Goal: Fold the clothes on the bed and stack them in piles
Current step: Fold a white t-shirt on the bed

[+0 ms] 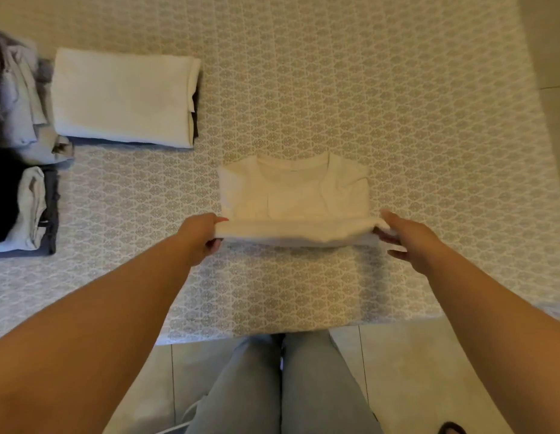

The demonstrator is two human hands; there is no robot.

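Hands, left hand (201, 238) and right hand (407, 238), pinched the shirt (294, 195) hem mid-bed (397, 89); the next move was probably folding it toward the collar.

No legible text, label or brand anywhere (clothes and patterned bedcover alike unmarked)

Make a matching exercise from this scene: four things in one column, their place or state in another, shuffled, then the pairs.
1. white T-shirt
2. folded white garment
3. left hand
4. right hand

A. tops a pile at far left of the bed
B. pinches the shirt's near-right corner
C. lies mid-bed, collar away from the person
D. grips the shirt's near-left corner

Pairs: 1-C, 2-A, 3-D, 4-B
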